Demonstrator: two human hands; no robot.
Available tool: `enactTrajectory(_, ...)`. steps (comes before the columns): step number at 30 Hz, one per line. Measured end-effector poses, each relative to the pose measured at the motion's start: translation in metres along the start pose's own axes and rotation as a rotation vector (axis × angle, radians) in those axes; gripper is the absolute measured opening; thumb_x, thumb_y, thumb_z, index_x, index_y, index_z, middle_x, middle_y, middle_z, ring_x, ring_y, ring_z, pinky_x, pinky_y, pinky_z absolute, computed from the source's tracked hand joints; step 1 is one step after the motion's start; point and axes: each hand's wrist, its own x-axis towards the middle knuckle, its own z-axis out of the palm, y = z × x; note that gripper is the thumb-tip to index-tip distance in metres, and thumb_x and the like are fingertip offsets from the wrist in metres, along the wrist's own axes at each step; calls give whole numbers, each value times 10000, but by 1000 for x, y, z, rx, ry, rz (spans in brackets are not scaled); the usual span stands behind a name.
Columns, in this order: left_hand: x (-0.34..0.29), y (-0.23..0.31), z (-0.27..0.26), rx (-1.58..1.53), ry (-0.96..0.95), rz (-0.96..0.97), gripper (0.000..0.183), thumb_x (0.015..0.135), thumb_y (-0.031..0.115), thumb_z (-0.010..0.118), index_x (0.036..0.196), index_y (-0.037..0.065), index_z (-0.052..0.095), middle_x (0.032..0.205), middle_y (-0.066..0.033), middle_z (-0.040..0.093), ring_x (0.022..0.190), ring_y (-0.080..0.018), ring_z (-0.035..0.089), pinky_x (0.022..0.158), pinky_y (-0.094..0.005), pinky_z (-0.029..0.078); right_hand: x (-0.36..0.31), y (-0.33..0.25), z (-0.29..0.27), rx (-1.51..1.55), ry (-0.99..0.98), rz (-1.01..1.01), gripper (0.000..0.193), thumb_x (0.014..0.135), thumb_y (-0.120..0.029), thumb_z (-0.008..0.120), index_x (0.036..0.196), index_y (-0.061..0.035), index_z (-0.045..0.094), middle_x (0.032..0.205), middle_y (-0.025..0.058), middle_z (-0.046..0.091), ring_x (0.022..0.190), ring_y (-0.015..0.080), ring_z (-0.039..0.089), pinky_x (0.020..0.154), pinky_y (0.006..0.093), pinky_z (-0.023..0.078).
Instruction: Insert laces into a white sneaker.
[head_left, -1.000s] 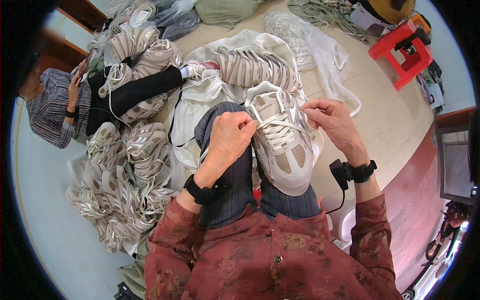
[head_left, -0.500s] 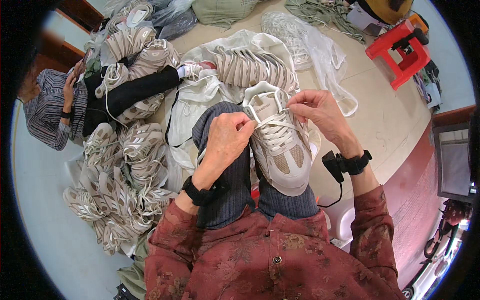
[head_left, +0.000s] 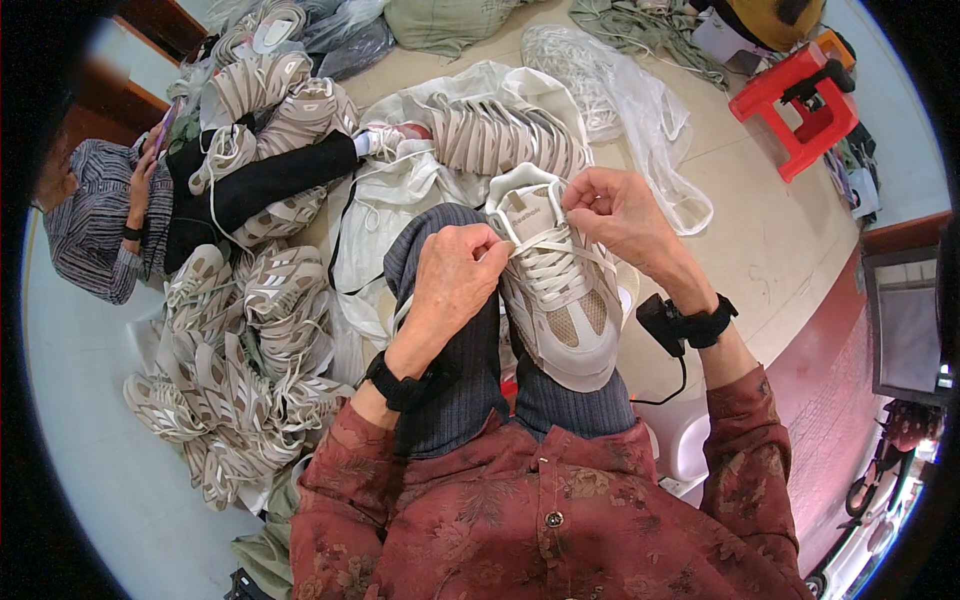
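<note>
A beige and white sneaker (head_left: 575, 345) rests across my knees, its toe toward me and its tongue standing up at the far end. White shoelace (head_left: 552, 280) criss-crosses its front. My left hand (head_left: 455, 275) is closed at the left side of the upper eyelets, with thumb and forefinger pinching the lace. At the right edge of the collar, my right hand (head_left: 622, 218) is also closed in a pinch at the lace. Its fingertips partly hide the lace end.
Piled sneakers (head_left: 235, 380) lie at the left, and a row of sneakers (head_left: 505, 135) lies ahead on white sheeting. A person in a striped top (head_left: 105, 215) sits at the far left, one leg stretched out. Bagged white laces (head_left: 575, 75) and a red stool (head_left: 795, 110) are farther off.
My right hand has shifted slightly up and left, closer to the shoe's collar. My left hand and the sneaker stay nearly still.
</note>
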Motion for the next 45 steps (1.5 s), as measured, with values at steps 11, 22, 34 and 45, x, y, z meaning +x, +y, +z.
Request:
enactTrajectory(11, -9, 7, -13, -152, -41, -169, 229, 908, 184, 627, 856, -27, 699, 580, -40, 595, 515, -87, 523, 499, -276, 413, -2, -18, 13, -403, 167, -449, 76, 795, -29, 695, 857, 9, 672, 764, 55, 629, 762, 188, 615, 713, 342, 468)
enactTrajectory(22, -2, 0, -2, -40, -7, -77, 228, 874, 155, 613, 783, -45, 673, 552, -102, 582, 471, -142, 553, 487, -318, 439, 16, -12, 39, -654, -85, -494, 74, 745, -83, 684, 791, -71, 741, 870, 67, 659, 957, 281, 569, 891, 428, 374)
enactTrajectory(34, -2, 0, -1, 47, 38, 10, 224, 856, 152, 618, 789, -53, 677, 658, -220, 619, 598, -326, 632, 584, -407, 490, 29, -17, 38, -691, -318, -378, 54, 692, -59, 668, 725, -72, 709, 800, 71, 654, 955, 298, 571, 798, 437, 373)
enactTrajectory(45, -1, 8, -11, -290, -57, -262, 208, 970, 119, 530, 1099, -9, 631, 683, -25, 626, 463, -80, 495, 436, -260, 410, 4, -26, 53, -1085, -130, -681, 157, 743, -56, 673, 890, -3, 670, 1033, 123, 583, 1047, 321, 548, 822, 466, 414)
